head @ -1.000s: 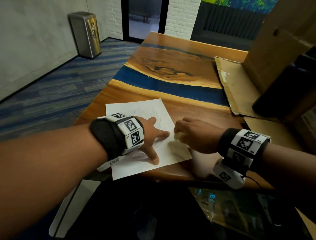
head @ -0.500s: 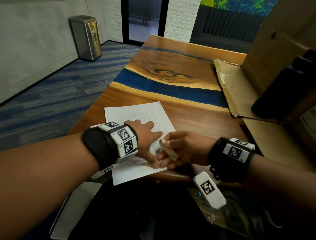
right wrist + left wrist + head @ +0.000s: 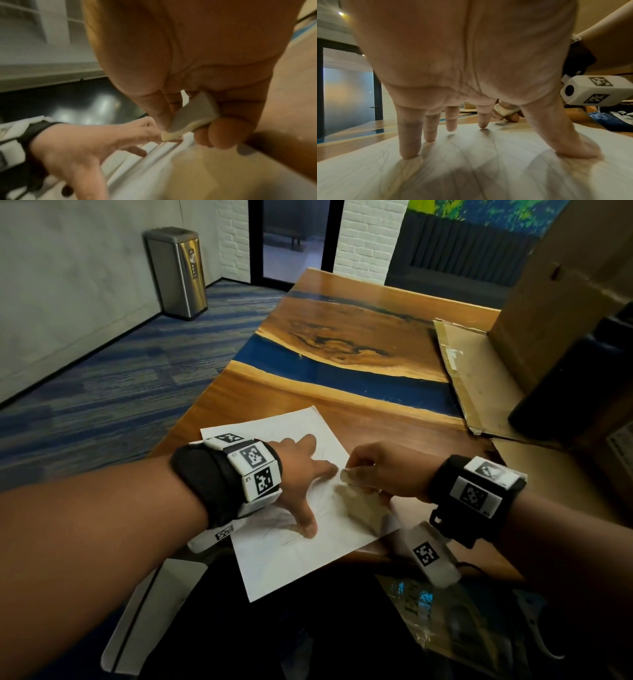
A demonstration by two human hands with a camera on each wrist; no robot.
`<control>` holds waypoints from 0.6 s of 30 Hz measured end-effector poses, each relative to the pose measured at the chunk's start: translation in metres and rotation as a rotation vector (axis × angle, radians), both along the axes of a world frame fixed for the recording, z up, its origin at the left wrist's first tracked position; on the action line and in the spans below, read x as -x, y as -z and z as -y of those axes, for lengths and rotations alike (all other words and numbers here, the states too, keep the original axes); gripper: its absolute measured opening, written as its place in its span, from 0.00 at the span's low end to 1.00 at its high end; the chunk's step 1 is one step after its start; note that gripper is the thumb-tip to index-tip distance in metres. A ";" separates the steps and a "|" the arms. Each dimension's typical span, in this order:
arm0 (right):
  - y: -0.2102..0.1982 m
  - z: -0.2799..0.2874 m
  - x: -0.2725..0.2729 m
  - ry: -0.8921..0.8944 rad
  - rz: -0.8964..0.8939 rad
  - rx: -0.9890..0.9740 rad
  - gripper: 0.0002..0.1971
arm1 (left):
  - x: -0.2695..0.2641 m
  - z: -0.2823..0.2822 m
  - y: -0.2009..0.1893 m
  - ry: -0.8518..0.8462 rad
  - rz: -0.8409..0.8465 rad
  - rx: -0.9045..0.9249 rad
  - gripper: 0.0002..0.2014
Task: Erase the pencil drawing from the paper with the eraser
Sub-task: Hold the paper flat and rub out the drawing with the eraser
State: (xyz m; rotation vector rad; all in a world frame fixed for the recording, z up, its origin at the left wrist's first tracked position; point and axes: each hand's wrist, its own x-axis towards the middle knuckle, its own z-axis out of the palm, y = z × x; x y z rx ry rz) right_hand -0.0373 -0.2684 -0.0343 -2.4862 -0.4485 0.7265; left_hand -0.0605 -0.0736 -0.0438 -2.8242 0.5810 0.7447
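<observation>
A white paper [image 3: 274, 563] with faint pencil lines lies at the near edge of the wooden table [image 3: 342, 337]. My left hand [image 3: 301, 474] is spread flat on the paper [image 3: 471, 169], fingertips and thumb pressing it down. My right hand [image 3: 380, 470] pinches a small off-white eraser [image 3: 192, 117] between thumb and fingers, just right of the left index finger, low over the sheet. The same eraser [image 3: 504, 110] shows beyond my left fingers. In the head view the eraser is mostly hidden by the right hand. The right wrist view is blurred.
Flattened cardboard [image 3: 479, 378] and a large cardboard box [image 3: 561, 285] fill the table's right side, with a dark object [image 3: 582, 378] against it. A steel bin [image 3: 178, 272] stands on the carpet at far left. The paper's near corner overhangs the table edge.
My right hand with the eraser has moved back up and right from the spot near my left thumb. The left hand stays pressed on the paper.
</observation>
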 end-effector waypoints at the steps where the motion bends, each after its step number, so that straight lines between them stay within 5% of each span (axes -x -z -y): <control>1: 0.001 -0.001 -0.001 -0.064 0.111 0.101 0.09 | -0.001 0.000 -0.001 0.010 -0.004 -0.017 0.59; 5: 0.005 -0.006 -0.003 -0.079 0.320 0.257 0.02 | -0.006 0.003 -0.004 0.056 -0.017 -0.095 0.61; 10: 0.009 -0.009 0.011 -0.313 0.240 0.262 0.02 | -0.008 0.001 -0.001 0.066 -0.029 -0.122 0.61; 14: 0.010 -0.005 -0.002 -0.223 0.430 0.320 0.03 | -0.009 0.002 -0.001 0.089 -0.027 -0.138 0.62; 18: 0.011 -0.014 0.010 -0.424 0.232 0.247 0.04 | -0.009 0.002 -0.002 0.075 -0.040 -0.124 0.62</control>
